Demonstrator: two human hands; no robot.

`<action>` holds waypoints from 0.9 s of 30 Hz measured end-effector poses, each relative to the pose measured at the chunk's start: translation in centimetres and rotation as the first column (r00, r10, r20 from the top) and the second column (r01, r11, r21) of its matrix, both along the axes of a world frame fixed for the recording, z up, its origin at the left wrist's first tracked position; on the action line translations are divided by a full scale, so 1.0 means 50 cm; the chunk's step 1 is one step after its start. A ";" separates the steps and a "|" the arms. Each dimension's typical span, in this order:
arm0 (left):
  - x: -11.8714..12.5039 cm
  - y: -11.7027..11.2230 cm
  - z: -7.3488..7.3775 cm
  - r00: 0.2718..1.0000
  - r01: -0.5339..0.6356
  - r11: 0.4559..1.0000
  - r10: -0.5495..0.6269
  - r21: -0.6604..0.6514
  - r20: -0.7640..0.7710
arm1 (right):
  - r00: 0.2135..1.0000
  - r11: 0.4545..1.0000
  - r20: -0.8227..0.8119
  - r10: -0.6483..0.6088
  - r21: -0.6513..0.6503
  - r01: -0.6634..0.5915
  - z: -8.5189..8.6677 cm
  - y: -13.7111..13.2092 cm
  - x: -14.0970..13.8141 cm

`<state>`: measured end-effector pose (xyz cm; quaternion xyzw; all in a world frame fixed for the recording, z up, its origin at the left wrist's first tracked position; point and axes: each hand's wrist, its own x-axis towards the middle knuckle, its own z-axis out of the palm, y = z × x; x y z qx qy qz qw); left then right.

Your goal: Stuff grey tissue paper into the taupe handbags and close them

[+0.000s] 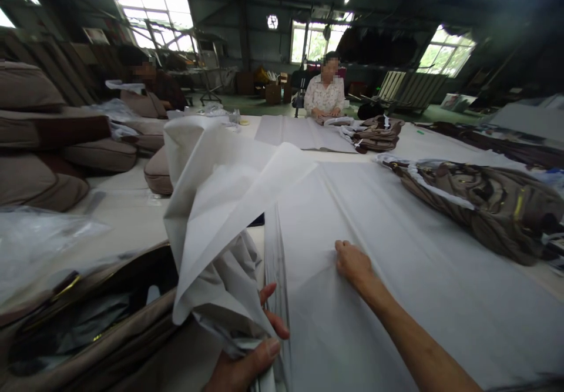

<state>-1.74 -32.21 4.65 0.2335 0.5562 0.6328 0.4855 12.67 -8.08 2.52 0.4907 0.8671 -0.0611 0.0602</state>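
Note:
At the lower centre, my left hand (pixel 251 357) holds a crumpled grey-white sheet (pixel 224 204) low down, thumb on the near side and fingers partly behind it. The sheet stands up in loose folds above that hand. My right hand (pixel 355 262) is closed, fingertips pinched on the top of a flat stack of grey-white sheets (pixel 418 262); the top sheet puckers slightly at the fingertips. Left of my left hand lies a brown bag (pixel 145 315) with its zipped mouth spread and crumpled grey filling showing inside.
Stuffed brown bags (pixel 39 163) pile up at the left, near clear plastic (pixel 39 245). Several brown bags (pixel 476 198) with white straps lie at the right. Across the table, a person (pixel 326 92) handles brown material by another sheet stack (pixel 304 132). Another person (pixel 154 86) sits far left.

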 end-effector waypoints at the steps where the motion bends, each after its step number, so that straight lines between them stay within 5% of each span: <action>1: 0.003 0.004 0.003 1.000 0.011 1.000 -0.011 -0.009 0.016 | 0.999 0.999 -0.033 0.041 -0.001 -0.041 -0.001 -0.016 -0.013; 7: 0.013 0.015 0.025 0.999 0.040 0.998 -0.039 -0.058 0.026 | 0.960 0.979 -0.223 0.171 -0.075 -0.192 -0.051 -0.120 -0.109; 14: 0.001 0.018 0.019 1.000 0.007 0.995 -0.009 -0.100 -0.022 | 0.867 0.942 -0.497 0.029 -0.278 -0.191 -0.070 -0.036 -0.056; 21: 0.005 0.035 0.018 1.000 0.019 0.995 -0.018 -0.098 0.015 | 0.723 0.793 -0.638 -0.265 -0.571 -0.213 -0.097 -0.015 -0.032; 27: -0.011 0.040 0.022 0.999 0.013 0.992 -0.006 -0.127 0.053 | 0.631 0.723 -0.713 -0.305 -0.605 -0.334 -0.029 0.031 0.027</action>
